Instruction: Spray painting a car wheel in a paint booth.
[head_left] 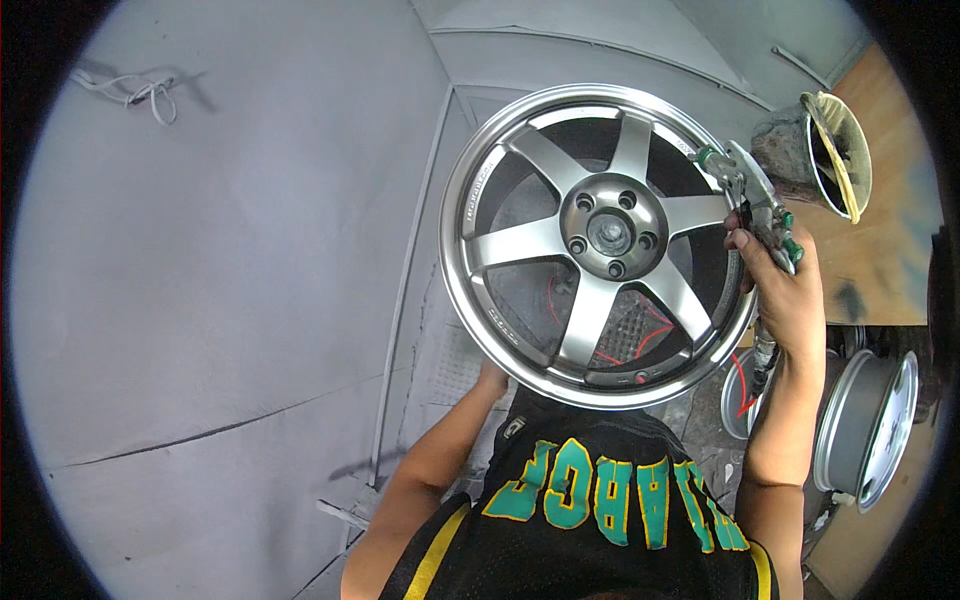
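A silver alloy wheel [545, 241] with several spokes faces up in front of me. My right hand [790, 290] is closed around a spray gun [752, 190] with green knobs, held over the wheel's right edge. The gun's nozzle end points toward the spokes. Low on the wheel's left side, my left hand [493, 378] reaches in under the rim. Its fingers are hidden behind the wheel, so I cannot tell whether they grip it.
At upper right, a stained bucket [852, 128] with a pale yellow strip across its mouth stands by a brown board [895, 265]. More silver wheels [865, 430] stand at lower right, near a thin red line [744, 403]. Grey walls [250, 250] rise on the left; a white cord [150, 95] hangs there.
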